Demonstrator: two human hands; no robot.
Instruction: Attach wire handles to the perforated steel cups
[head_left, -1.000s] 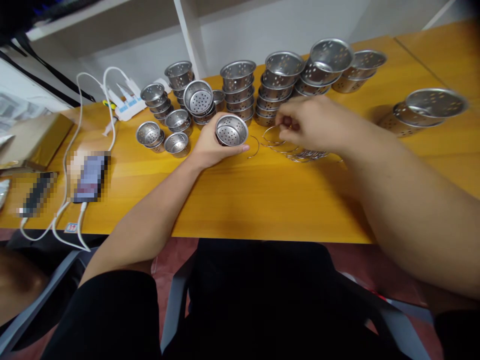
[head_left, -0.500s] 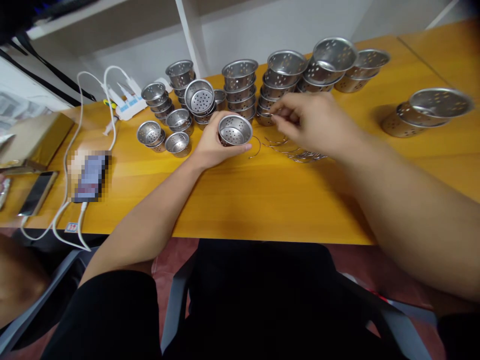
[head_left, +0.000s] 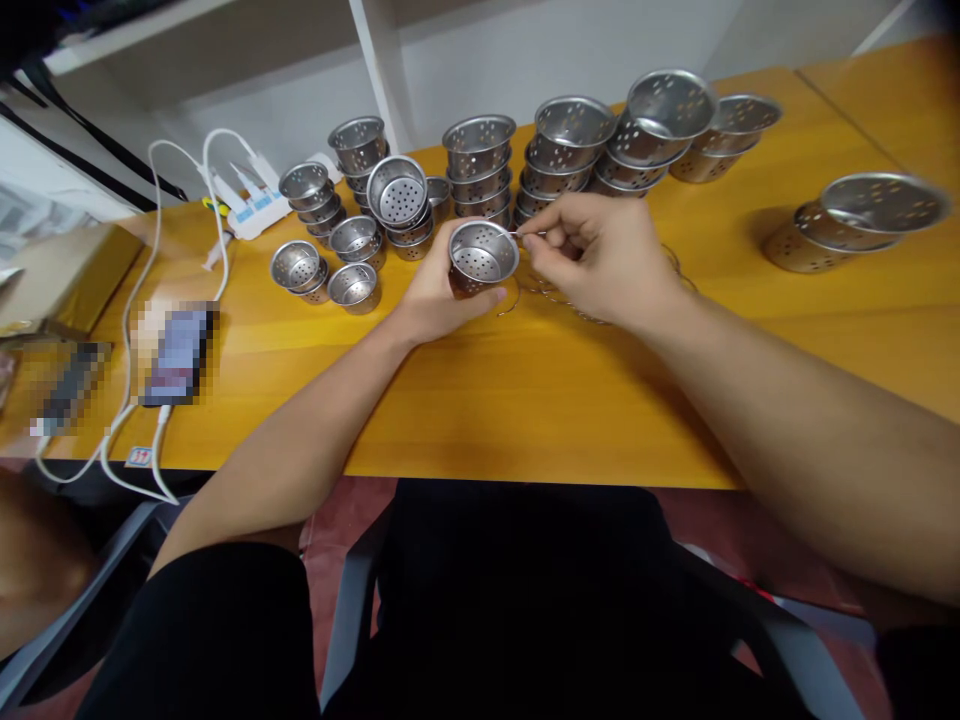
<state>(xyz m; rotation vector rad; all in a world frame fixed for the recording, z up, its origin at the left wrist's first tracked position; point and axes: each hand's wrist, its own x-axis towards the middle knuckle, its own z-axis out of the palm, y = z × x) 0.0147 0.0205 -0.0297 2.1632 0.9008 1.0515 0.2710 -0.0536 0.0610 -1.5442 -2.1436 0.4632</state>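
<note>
My left hand (head_left: 441,290) is wrapped round a perforated metal cup (head_left: 484,255), its mouth tilted up toward me. Between thumb and forefinger, my right hand (head_left: 600,255) pinches a thin metal wire (head_left: 514,234), whose tip meets the cup's right rim. Below the right hand, partly hidden by it, lie several curved wires (head_left: 589,314) on the table. One loose curved wire (head_left: 513,304) rests just right of the left thumb. Behind both hands stand stacks of perforated cups, among them a tall stack (head_left: 480,160) and a wider one (head_left: 574,135).
Smaller cups (head_left: 354,288) stand to the left, and two nested cups (head_left: 832,225) lie at the right. A phone (head_left: 178,355), white cables, a power strip (head_left: 259,212) and a cardboard box (head_left: 67,275) occupy the table's left part. Another person's arm (head_left: 37,560) shows at the lower left.
My right hand has moved left and slightly down, bringing the wire to the cup's rim. My left hand has shifted the cup slightly right and up.
</note>
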